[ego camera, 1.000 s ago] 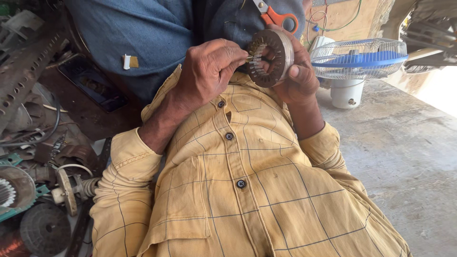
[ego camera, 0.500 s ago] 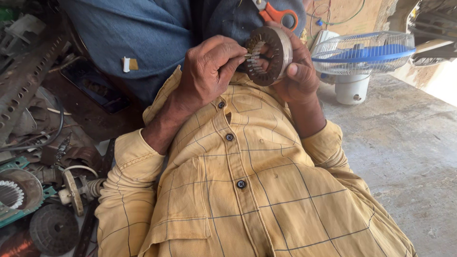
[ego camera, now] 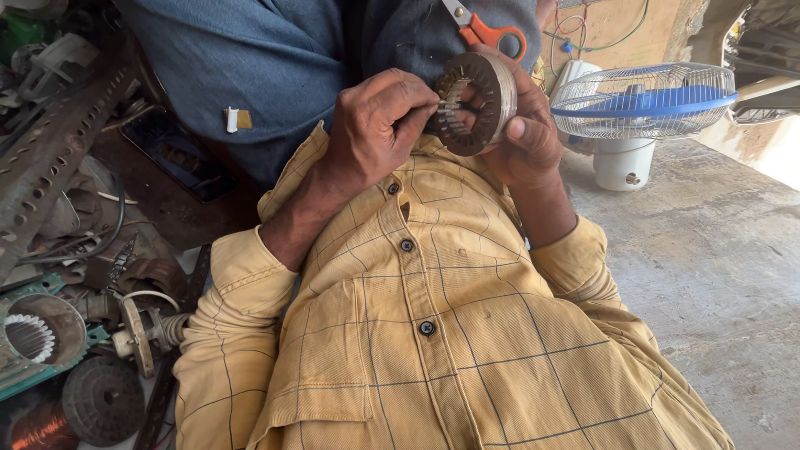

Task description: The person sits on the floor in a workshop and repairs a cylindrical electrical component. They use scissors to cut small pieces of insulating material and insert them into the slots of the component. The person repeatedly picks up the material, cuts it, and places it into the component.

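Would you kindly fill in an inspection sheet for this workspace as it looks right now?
Surface: grey concrete floor, dusty.
Job's things: round slotted metal motor stator, held above the lap.
Clutter: orange-handled scissors; perforated metal angle bar; second stator; copper wire coil.
Grippers: left hand pinches at the stator's slots; right hand cradles it.
Cables: coloured wires by the wall.
Surroundings: small white-and-blue table fan.

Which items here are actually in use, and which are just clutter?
In use:
- stator ring, held by the right hand
- left hand, fingertips at the ring's slots

Lying about:
- scissors on the lap
- table fan
- second stator, copper coil, slotted metal bar at the left
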